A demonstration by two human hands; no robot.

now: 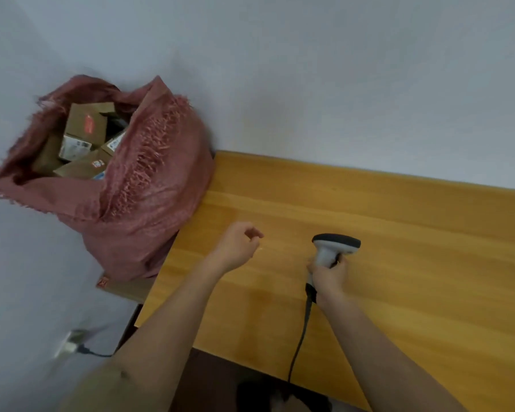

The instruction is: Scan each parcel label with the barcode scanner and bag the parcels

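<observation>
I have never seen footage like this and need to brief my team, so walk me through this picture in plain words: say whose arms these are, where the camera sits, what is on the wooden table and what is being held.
There is no machine here. One camera is worn on a person's head and looks forward and down, so the two bare arms reaching in from the bottom are the wearer's own.

The right hand grips a grey and black barcode scanner by its handle; its cable trails back over the near edge of the wooden table. The left hand hovers over the table with loosely curled fingers and holds nothing.

Off the table's left end stands a reddish woven sack, its mouth open, with cardboard parcels inside, some showing white labels. A flat piece of cardboard lies under the sack.
</observation>
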